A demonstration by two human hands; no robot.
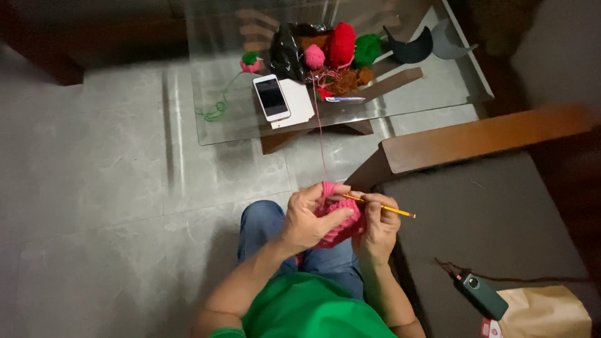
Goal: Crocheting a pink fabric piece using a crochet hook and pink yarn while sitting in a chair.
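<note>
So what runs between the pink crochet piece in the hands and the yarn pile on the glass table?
In the head view, a thin pink yarn strand runs from the pink crochet piece up to the yarn pile, crossing bare grey floor.

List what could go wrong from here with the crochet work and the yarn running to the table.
1. The pink strand hangs taut and unsupported between the glass table and the pink crochet piece; a hard pull may drag the pink yarn ball off.
2. The phone lies near the table's front edge, beside the strand, and might get snagged.
3. The left hand covers much of the work, so the crochet hook in the right hand might miss a stitch.
</note>
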